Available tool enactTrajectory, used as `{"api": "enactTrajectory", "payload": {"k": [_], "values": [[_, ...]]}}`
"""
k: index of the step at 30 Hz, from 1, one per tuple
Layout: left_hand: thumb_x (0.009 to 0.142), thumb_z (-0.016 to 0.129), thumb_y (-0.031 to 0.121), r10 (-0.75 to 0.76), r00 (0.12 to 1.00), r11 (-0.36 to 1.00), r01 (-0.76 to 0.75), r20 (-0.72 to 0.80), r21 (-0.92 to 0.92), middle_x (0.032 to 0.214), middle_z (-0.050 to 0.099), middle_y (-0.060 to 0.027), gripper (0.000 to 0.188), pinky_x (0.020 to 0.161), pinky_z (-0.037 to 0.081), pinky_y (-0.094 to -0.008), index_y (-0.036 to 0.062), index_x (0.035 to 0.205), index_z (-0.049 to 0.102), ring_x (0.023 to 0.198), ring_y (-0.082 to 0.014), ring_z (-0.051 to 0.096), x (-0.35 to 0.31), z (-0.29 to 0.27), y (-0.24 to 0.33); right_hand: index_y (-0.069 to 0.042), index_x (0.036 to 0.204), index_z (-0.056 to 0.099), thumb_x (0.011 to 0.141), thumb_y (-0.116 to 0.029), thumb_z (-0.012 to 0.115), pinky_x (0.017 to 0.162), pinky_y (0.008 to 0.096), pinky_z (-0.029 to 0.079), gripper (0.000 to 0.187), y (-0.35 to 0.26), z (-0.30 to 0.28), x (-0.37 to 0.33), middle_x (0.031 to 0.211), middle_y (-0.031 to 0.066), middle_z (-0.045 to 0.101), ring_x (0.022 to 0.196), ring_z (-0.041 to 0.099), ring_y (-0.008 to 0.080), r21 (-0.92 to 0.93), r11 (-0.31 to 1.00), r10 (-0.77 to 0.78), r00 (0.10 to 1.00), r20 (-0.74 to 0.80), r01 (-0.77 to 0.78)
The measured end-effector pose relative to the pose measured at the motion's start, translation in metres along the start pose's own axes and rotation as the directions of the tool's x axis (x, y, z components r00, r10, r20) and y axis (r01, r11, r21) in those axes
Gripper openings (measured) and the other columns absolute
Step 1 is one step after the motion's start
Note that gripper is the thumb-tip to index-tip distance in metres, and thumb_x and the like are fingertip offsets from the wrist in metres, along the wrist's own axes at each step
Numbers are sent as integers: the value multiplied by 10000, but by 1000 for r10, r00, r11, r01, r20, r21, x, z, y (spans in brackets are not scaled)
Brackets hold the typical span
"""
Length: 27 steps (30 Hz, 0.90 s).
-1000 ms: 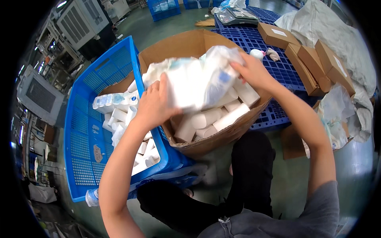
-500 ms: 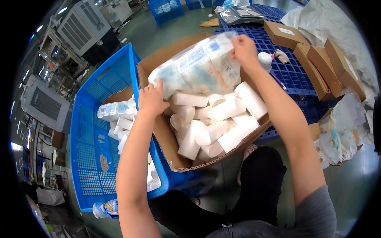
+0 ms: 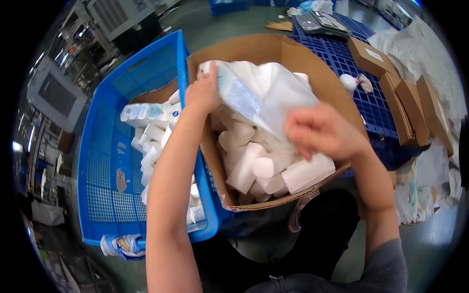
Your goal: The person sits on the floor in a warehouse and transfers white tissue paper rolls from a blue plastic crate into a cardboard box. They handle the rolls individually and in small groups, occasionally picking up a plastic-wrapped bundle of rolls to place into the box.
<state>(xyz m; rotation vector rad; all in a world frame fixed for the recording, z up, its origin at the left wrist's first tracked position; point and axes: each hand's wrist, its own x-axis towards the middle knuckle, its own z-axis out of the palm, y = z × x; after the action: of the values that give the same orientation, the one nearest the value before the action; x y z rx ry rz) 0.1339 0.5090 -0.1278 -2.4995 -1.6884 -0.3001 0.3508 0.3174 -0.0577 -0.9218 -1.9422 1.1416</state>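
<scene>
Where my left hand (image 3: 202,94) meets the bag (image 3: 239,97), I'd press lightly; whether it or my right hand (image 3: 320,131) grips is unclear.

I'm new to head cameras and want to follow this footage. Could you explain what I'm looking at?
There is no machine at work here: these are a person's two bare hands. Every picture comes from one wide fisheye camera worn on the head, looking down, so straight edges bend.

A cardboard box holds loose white cylinders, with a printed plastic package above them. The left hand is at the package's left end; the right hand is by its loose plastic end, too blurred to tell whether it grips.

To the left, a blue crate holds more white cylinders. To the right is a blue pallet with brown cartons.
</scene>
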Motion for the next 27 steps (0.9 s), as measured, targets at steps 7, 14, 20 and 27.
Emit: {"api": "enactTrajectory", "payload": {"k": [7,14,20,27], "values": [[808,568,76,-143,943,959,58,-300,-276,1171,540,-244,529,824,511,-422,97,1315,415,1062,-367,572,3,7,-10,8,809,554,888,-179,546,390,220,430,203,-16,16,-67,473,2,490,371,490,90,372,918,-41,964,-263,140],[784,611,167,-194,958,929,109,-212,-354,1141,572,-187,302,880,480,-394,15,1043,645,1117,-324,518,14,4,2,17,1227,480,1004,-192,363,468,177,315,327,20,-40,-117,508,-84,300,378,271,36,525,822,203,747,-633,221],[757,547,219,-253,930,827,65,-266,-558,1095,606,-195,339,838,475,-399,42,1022,663,1031,-326,572,16,-4,-19,-93,847,537,969,-211,503,566,227,408,173,18,21,-33,575,-44,408,504,396,62,142,989,83,632,-771,44],[747,560,106,-243,916,65,-312,-319,-948,633,572,-78,129,538,422,-308,-13,712,596,563,-152,522,30,-66,18,-26,897,525,973,-193,483,689,269,496,188,34,34,-35,792,43,583,678,570,116,-70,998,-57,584,-809,0]]}}
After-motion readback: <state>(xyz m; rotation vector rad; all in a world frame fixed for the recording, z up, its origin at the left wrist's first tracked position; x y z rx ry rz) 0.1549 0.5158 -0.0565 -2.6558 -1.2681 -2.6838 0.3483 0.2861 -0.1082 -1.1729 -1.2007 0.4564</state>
